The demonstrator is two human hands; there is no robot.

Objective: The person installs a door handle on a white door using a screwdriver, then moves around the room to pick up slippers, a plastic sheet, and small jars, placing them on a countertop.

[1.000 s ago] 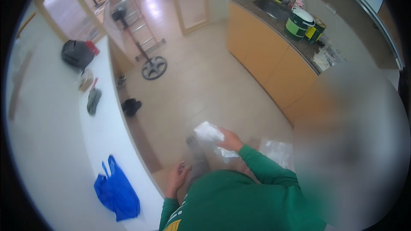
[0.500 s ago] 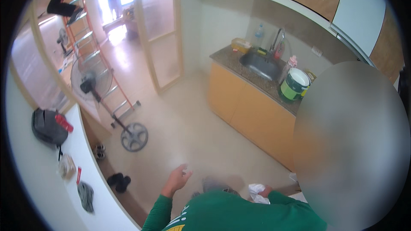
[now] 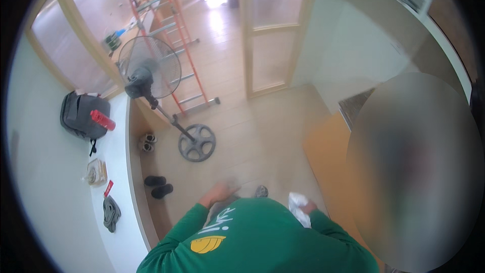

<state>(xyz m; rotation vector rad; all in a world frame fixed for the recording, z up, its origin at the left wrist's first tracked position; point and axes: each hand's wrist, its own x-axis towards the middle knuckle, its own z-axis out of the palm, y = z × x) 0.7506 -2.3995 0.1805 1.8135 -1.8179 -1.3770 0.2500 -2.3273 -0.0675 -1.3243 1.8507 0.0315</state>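
My right hand (image 3: 311, 206) is closed around a crumpled white thing (image 3: 299, 209), which looks like thin plastic or cloth; I cannot tell which. It hangs at my right side, near the orange cabinet. In front of my body, my left hand (image 3: 219, 193) is somewhat blurred, its fingers loosely stretched and nothing seen in them. Both arms wear green sleeves, and my green shirt (image 3: 262, 237) fills the lower middle. One of my shoes (image 3: 261, 191) shows on the floor beyond the shirt.
A standing fan (image 3: 197, 142) and an orange ladder (image 3: 191, 71) stand ahead on the left. Along the left, a white counter (image 3: 113, 141) holds a grey backpack (image 3: 81, 116), a red bottle (image 3: 103, 120) and a grey cloth (image 3: 111, 214). Black slippers (image 3: 158, 187) lie below. Orange cabinet (image 3: 331, 162) at right.
My view has turned right-to-left and come nearer the fan and ladder; the sink has left view. The left hand has dropped closer to my body. The white thing stays in my right hand.
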